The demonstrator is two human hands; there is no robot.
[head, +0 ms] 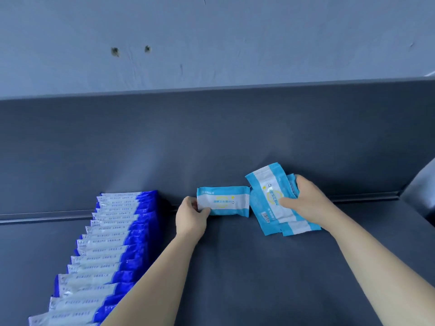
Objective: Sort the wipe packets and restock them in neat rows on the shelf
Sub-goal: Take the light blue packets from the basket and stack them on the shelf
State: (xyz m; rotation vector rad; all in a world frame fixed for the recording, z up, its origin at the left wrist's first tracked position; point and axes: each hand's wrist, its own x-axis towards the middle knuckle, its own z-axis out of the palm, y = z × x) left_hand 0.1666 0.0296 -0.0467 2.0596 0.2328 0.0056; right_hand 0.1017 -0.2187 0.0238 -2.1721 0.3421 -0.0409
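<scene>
We note soft, rather dim light with a cool blue cast; its source cannot be told. Glossy ends of the dark-blue packet row (131, 231) carry a faint sheen, and a soft shadow lies just right of its far end on the shelf (235, 267). Print is smeared on the single packet (223, 201) pinched by the left hand (190, 220) and on the fanned packets (261, 201) gripped by the right hand (308, 201), itself slightly blurred. Straight edges bow toward the right margin.
</scene>
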